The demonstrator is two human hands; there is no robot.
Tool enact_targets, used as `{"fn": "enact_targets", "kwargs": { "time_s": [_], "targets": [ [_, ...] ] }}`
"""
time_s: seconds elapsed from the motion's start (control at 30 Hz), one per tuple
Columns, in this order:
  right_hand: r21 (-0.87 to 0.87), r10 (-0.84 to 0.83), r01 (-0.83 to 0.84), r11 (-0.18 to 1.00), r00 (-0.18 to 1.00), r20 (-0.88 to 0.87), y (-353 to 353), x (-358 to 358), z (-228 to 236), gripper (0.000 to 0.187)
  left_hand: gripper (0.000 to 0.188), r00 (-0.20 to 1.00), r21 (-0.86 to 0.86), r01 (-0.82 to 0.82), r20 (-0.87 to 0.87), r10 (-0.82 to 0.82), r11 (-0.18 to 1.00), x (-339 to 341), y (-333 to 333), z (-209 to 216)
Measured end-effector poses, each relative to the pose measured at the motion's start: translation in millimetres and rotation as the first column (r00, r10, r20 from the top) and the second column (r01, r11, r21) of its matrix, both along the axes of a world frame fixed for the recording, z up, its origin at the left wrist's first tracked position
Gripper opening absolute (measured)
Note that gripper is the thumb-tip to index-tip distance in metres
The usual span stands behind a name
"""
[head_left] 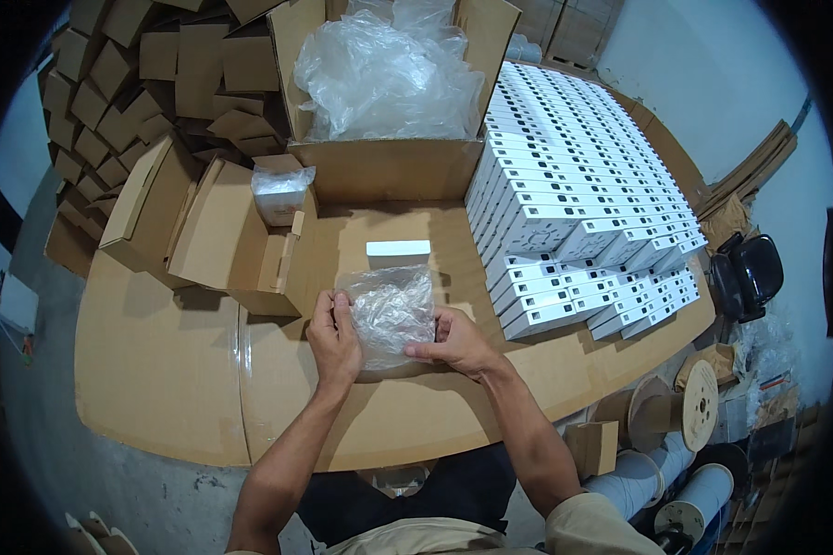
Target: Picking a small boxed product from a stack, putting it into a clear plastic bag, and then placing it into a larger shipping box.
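left hand and right hand pinch the clear bag, apparently readying it; next, its mouth likely needs parting.

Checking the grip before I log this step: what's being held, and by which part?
A clear plastic bag: the left hand holds its left edge, and the right hand its right edge, thumb over its lower right part.
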State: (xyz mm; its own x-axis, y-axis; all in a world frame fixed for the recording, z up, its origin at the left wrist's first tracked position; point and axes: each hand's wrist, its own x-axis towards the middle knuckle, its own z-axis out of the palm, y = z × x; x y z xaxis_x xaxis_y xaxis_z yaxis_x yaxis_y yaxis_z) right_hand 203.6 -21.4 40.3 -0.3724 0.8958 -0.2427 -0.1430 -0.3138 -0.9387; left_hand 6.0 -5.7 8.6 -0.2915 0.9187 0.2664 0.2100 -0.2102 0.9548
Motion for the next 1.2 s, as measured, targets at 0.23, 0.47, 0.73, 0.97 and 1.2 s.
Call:
{"fn": "enact_targets", "kwargs": {
  "time_s": [0.23, 0.47, 0.73, 0.97, 1.2],
  "targets": [
    [-0.146, 0.230, -0.211, 0.967, 0.964, 0.134, 6, 31, -2, 0.026, 0.032, 0.989, -0.067, 0.033, -0.143, -0.043, 0.997, -2, -6, 15],
    [0.068, 0.095, -0.093, 0.993, 0.995, -0.032, 3, 27, -3, 0.027, 0.033, 0.992, 0.017, 0.014, -0.129, -0.012, 1.000, -5, -6, 12],
    [0.199, -0.430, 0.398, 0.896, 0.889, 0.156, 7, -9, -25, 0.029, 0.031, 0.980, -0.084, 0.163, -0.105, -0.171, 0.983, 2, -17, 18],
    [0.571, -0.605, 0.384, 0.726, 0.751, 0.264, 7, -24, -30, 0.032, 0.018, 0.909, -0.066, 0.311, 0.312, -0.277, 0.948, -2, -10, 6],
    [0.451, -0.573, 0.471, 0.758, 0.812, 0.115, 7, -16, -25, 0.023, 0.049, 0.806, -0.221, 0.557, 0.375, -0.458, 0.800, -2, -8, 16]
  ]
}}
